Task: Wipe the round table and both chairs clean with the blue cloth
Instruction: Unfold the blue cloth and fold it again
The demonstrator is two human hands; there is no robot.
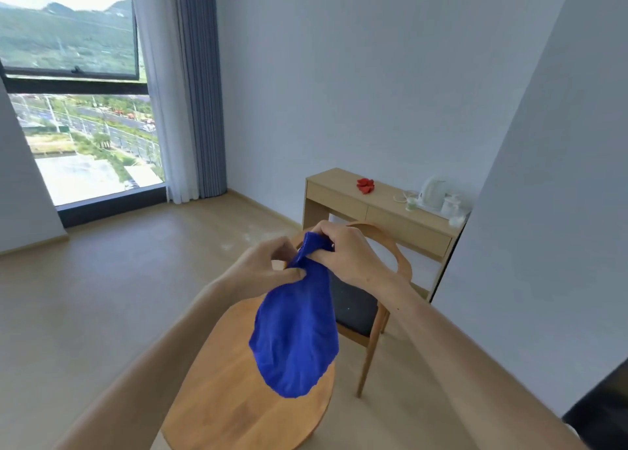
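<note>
Both hands are raised in front of the person, close together, each gripping the gathered top of the blue cloth (299, 327). The left hand (268, 267) has its fingers curled and pinches a fold between thumb and fingers; the right hand (343, 251) closes its fingers round the bunched upper end just beside it. The rest of the cloth hangs down loose, in the air above the round wooden table (238, 398), whose top shows below and between the forearms.

Beyond the table stands 1 wooden chair (373, 317) with a curved back and a dark seat pad, partly hidden by the right hand and the cloth. Behind it, against the white wall, a light wooden desk (343, 198) with 2 drawers carries a small red object (365, 185) and a white kettle (431, 193). At the left, a tall window (85, 116) with a blue-grey curtain (200, 86) looks out over roads and hills.
</note>
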